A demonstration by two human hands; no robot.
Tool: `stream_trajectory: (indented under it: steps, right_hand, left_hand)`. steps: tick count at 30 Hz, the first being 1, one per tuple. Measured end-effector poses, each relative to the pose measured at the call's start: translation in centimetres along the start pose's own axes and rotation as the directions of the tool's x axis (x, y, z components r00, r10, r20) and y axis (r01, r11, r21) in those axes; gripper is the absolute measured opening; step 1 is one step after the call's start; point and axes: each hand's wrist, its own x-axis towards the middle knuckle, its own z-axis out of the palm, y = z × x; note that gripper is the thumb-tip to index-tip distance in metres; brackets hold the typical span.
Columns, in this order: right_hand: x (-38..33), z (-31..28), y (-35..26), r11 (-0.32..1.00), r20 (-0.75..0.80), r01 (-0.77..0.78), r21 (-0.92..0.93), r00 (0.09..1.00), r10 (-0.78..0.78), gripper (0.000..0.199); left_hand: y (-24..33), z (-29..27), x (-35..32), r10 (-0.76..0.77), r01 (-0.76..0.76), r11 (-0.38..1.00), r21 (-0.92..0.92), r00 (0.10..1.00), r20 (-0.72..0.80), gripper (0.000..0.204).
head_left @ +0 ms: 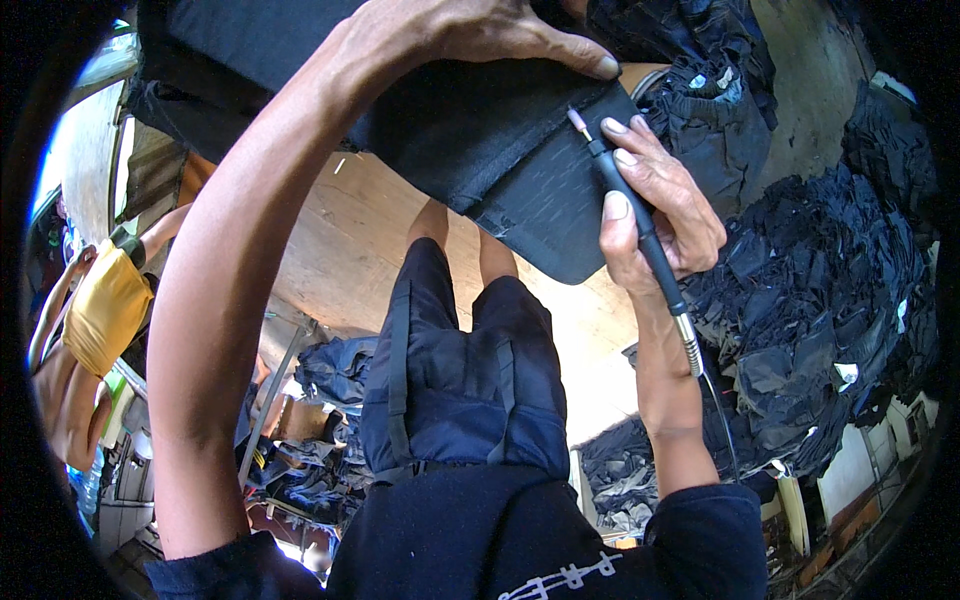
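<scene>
My right hand (665,205) is closed round a slim black pen-shaped rotary tool (632,200), its thumb and fingertips pinching the barrel. The pale tip of the tool points up and left, close over a black denim garment (545,185). A thin cable runs from the tool's metal spring end past my right forearm. Faint light streaks mark the cloth near its raised seam. At the top, my left hand (490,35) grips the garment, its thumb lying along the edge near the tool tip. The left hand's other fingers are mostly hidden.
Large heaps of dark garments (800,300) lie to the right, with more dark clothes (690,110) at the top right. Another person in yellow shorts (105,310) is at the left. Dark clothes (335,370) lie beside a metal rod. The floor (340,230) is light brown.
</scene>
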Motion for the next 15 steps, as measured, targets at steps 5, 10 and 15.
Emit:
stream_trajectory:
  steps: [5, 10, 15]
  right_hand:
    - [0.01, -0.18, -0.11, 1.000, 0.045, 0.017, 0.016, 0.999, -0.018, 0.031]
    - [0.08, -0.02, -0.15, 0.999, 0.045, 0.021, 0.034, 0.999, -0.023, 0.031]
    - [0.27, -0.07, -0.37, 0.997, 0.084, 0.043, 0.057, 0.995, -0.048, 0.030]
  left_hand:
    - [-0.09, 0.16, -0.10, -0.001, 0.001, 1.000, 0.015, 1.000, -0.019, 0.054]
    - [-0.13, 0.15, -0.11, -0.006, 0.006, 1.000, 0.029, 1.000, -0.012, 0.056]
    - [-0.10, 0.20, -0.07, -0.020, 0.020, 0.999, 0.029, 1.000, -0.009, 0.058]
